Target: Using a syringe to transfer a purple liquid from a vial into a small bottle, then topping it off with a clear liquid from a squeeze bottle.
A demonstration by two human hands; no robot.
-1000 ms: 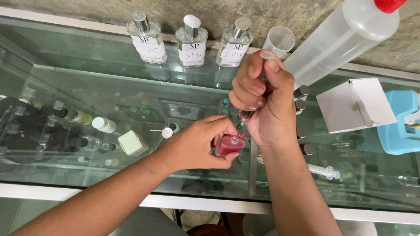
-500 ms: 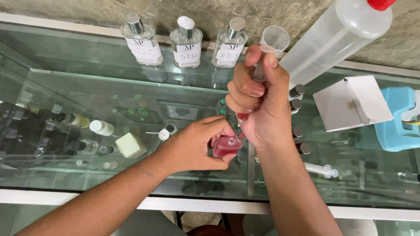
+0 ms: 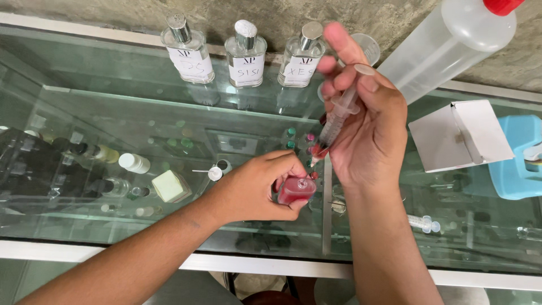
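Two hands meet: right hand [image 3: 367, 133] grips syringe [image 3: 337, 116], tip toward 7 o'clock, just above left hand's [image 3: 254, 189] clasped pink bottle [image 3: 296, 190].

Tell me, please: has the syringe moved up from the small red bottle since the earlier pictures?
Yes. The right hand has lifted the syringe: its tip now shows above the small red bottle, nearer the three labelled bottles at the wall.

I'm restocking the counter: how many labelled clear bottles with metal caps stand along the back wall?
3, in a row on the glass counter: left bottle, middle bottle, right bottle, just left of the right hand. Others may be hidden behind it.
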